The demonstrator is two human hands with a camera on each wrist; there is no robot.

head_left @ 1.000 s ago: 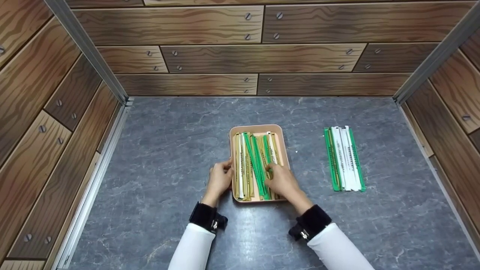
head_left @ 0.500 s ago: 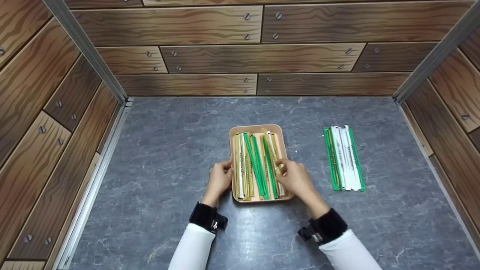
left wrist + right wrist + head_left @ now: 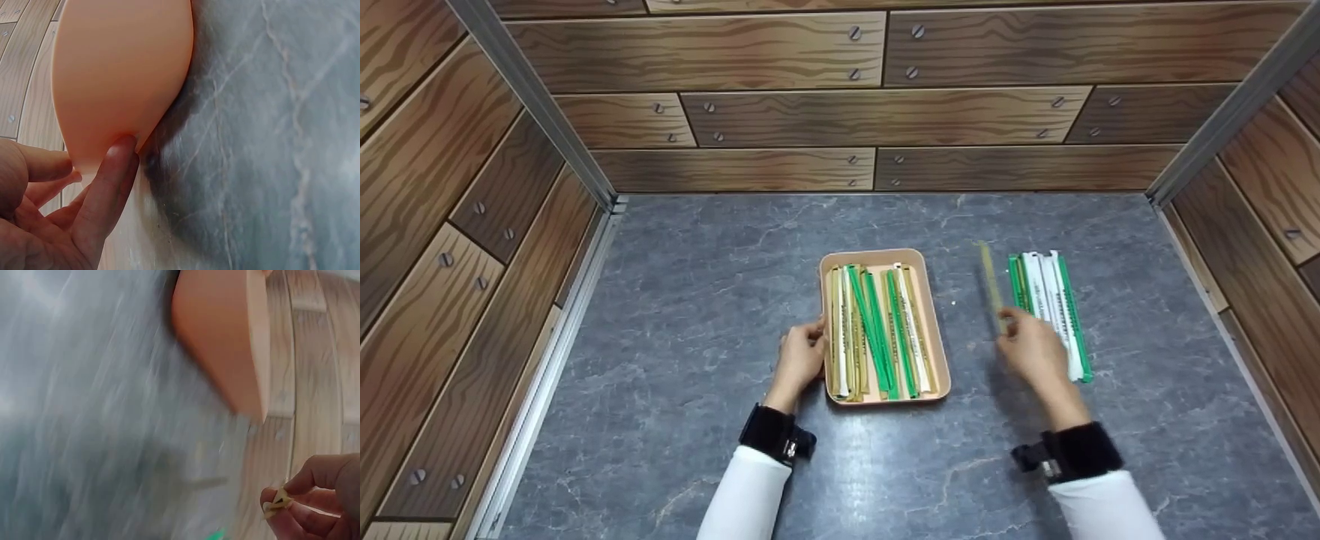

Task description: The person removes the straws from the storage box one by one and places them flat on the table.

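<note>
In the head view, my left hand [image 3: 799, 358] holds the left side of a peach tray [image 3: 942, 375]. The left wrist view has fingers against the tray's outer wall [image 3: 124, 73] and the thumb at its rim. Several slim wrapped straws, gold, green [image 3: 874, 330] and white, lie lengthwise in the tray. My right hand [image 3: 1035, 352] pinches one gold wrapped straw [image 3: 990, 277] near its lower end, to the right of the tray. Its crumpled end [image 3: 278, 502] shows between thumb and fingers in the right wrist view. The right hand partly covers a row of wrapped straws [image 3: 1046, 289].
The row of green, gold and white straws lies on the grey marbled tabletop [image 3: 697, 300], right of the tray. Wood-patterned walls [image 3: 780, 116] with metal corner rails [image 3: 540, 105] enclose the back and sides.
My right hand has taken a gold wrapped straw out of the tray and carried it right, close to the row on the tabletop. The left hand and tray have stayed put.
</note>
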